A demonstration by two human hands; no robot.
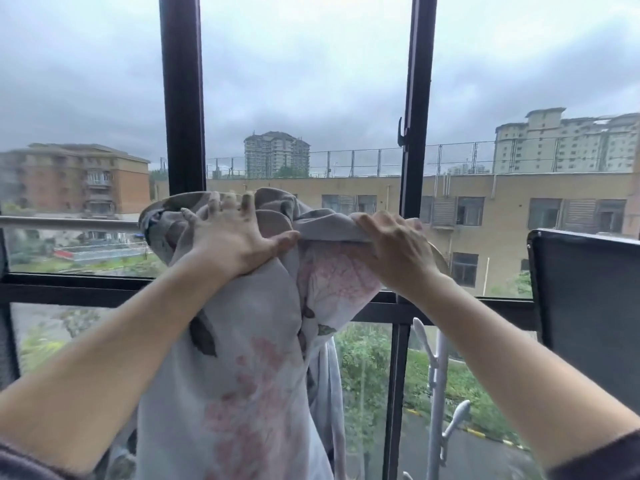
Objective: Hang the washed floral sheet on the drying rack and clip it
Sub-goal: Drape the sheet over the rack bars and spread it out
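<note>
**Floral sheet (pixel 242 375) bunched over the drying-rack rail (pixel 69 223).**
The left hand (pixel 225 237), fingers splayed flat, pins the fabric to the rail. The right hand (pixel 394 247) grips a fold, likely to spread it.

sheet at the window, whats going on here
A person is draping a floral sheet over the metal rail in front of the window. The left hand presses with spread fingers on the bunched top of the fabric, while the right hand grips a fold beside it. Most of the sheet hangs down in a bunch, not spread out, and no clip shows on it.
</note>
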